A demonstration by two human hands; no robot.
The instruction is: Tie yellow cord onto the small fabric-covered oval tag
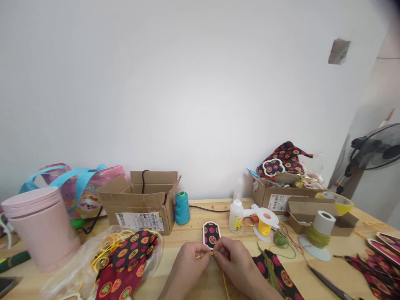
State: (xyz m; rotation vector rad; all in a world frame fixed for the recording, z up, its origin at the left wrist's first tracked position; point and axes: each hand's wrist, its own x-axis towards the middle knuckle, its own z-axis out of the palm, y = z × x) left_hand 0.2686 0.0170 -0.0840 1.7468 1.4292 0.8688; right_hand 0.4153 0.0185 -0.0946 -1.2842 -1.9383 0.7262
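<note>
Close together at the near edge of a wooden table (193,233), a person's left hand (189,260) and right hand (233,260) meet fingertip to fingertip, both pinched on a thin yellow cord (225,284) right where it reaches the lower end of a small fabric-covered tag (211,234). The tag, black with red and orange circles and a pale rim, lies flat just beyond the fingers. Its long axis runs straight away from the person, the rounded far end pointing toward the wall, the near end tucked under the fingertips. The cord trails back from the right hand toward the person's body.

The work looks like fixing the cord along the tag's edge. Done well, it would call for short pinches, the left fingers steadying the tag while the right feeds the cord snug to the rim, with no slack or twist building up.

Just beyond the right hand stand a white glue bottle (236,215) and a spool of yellow cord (265,225); farther right sits a spool of green cord (318,233). Near the left hand lies a clear plastic bag (78,266) of matching patterned fabric (125,266). Beyond it are a teal thread cone (182,207) and an open cardboard box (140,200), with a pink tub (42,227) well off to the left.
</note>
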